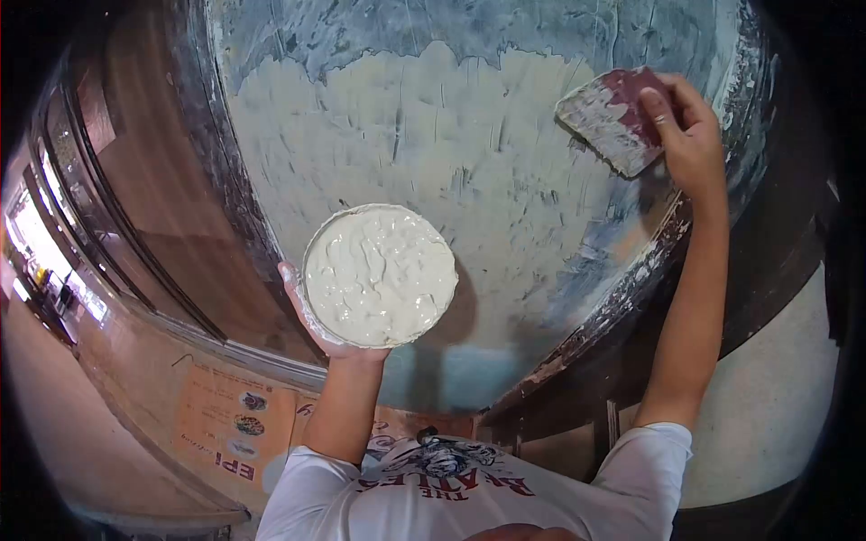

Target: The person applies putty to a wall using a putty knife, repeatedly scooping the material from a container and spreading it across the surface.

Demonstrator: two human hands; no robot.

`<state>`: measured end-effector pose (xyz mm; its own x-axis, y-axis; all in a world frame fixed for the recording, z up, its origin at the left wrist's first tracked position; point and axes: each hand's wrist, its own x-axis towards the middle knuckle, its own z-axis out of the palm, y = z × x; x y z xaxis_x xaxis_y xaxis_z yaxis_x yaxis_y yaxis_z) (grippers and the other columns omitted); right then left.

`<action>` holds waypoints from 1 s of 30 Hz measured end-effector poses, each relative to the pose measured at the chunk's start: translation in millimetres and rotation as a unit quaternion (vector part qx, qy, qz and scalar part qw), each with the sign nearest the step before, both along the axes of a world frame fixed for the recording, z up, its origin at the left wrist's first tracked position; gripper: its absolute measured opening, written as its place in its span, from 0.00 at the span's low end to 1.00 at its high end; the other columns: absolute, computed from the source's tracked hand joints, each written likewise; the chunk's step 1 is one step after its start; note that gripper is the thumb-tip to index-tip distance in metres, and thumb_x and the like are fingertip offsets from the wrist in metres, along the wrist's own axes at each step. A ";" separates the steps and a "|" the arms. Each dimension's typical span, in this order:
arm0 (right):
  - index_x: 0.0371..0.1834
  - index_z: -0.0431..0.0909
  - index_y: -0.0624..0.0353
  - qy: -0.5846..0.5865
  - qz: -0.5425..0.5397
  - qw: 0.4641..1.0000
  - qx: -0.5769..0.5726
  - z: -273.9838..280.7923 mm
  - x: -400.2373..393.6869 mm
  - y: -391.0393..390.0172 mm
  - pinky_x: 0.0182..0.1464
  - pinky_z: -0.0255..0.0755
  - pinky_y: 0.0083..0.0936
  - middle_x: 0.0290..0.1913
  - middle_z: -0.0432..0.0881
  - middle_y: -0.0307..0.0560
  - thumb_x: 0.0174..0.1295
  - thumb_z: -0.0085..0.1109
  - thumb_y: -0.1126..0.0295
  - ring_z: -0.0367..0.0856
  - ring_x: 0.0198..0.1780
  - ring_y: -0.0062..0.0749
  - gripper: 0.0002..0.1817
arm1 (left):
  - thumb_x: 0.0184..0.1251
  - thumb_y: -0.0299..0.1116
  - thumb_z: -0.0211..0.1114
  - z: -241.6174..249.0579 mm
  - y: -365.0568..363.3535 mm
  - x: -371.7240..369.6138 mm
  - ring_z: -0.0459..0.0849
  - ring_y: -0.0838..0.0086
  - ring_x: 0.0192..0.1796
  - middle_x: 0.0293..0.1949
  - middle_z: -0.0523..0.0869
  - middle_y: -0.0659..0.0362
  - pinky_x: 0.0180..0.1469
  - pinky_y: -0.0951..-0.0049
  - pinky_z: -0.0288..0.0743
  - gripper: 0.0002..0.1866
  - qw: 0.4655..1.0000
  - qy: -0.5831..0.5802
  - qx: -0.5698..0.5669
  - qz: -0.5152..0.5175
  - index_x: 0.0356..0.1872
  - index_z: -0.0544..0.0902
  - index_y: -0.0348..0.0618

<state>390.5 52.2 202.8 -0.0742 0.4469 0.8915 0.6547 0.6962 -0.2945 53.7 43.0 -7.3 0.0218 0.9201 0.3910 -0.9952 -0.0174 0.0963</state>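
A round container of wet, cream-white paste (381, 275) rests on my left hand (316, 325), whose fingers and palm support it from the side and below. My right hand (690, 135) grips a flat reddish scraper (618, 117) smeared with paste, thumb on its near face. The scraper's lower edge lies on or close to the upper right of the wall panel (433, 153). A pale coat covers the panel's middle, with a ragged upper edge against blue-grey above. Bluish patches show at the lower right.
Dark, paint-spattered frame edges (631, 288) border the panel. Brown panelling (171, 198) stands at the left, with a bright opening (45, 234) beyond. An orange printed sheet (236, 419) lies at the lower left.
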 end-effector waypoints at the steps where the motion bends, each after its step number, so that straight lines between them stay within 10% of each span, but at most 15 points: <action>1: 0.46 0.79 0.63 -0.019 -0.024 1.000 -0.008 -0.1 0.3 1.2 0.40 0.68 0.14 0.34 0.79 0.31 0.70 0.58 0.61 0.72 0.36 0.12 0.14 | 0.69 0.67 0.43 -0.3 1.0 1.5 0.68 0.50 0.69 0.71 0.66 0.47 0.70 0.46 0.62 0.43 1.000 0.006 0.009 0.000 0.71 0.65 0.40; 24: 0.46 0.79 0.64 0.120 0.088 0.989 0.003 0.9 -3.9 4.7 0.37 0.69 0.13 0.34 0.81 0.32 0.70 0.58 0.62 0.74 0.34 0.12 0.15 | 0.69 0.67 0.44 3.3 1.5 -1.4 0.68 0.51 0.69 0.70 0.67 0.47 0.70 0.47 0.62 0.42 0.995 -0.007 0.094 -0.029 0.69 0.66 0.39; 30: 0.45 0.78 0.64 0.022 -0.065 0.997 0.043 -4.0 -16.8 11.1 0.38 0.69 0.17 0.33 0.80 0.34 0.70 0.59 0.61 0.72 0.34 0.14 0.15 | 0.69 0.67 0.44 0.5 4.7 -2.2 0.68 0.51 0.69 0.70 0.67 0.47 0.70 0.47 0.62 0.43 1.000 0.012 0.009 0.016 0.70 0.66 0.39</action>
<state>373.7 63.3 198.8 0.0183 0.3721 0.9280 0.7286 0.6306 -0.2672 51.5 47.7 -6.8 0.0011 0.9133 0.4072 -0.9915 -0.0520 0.1194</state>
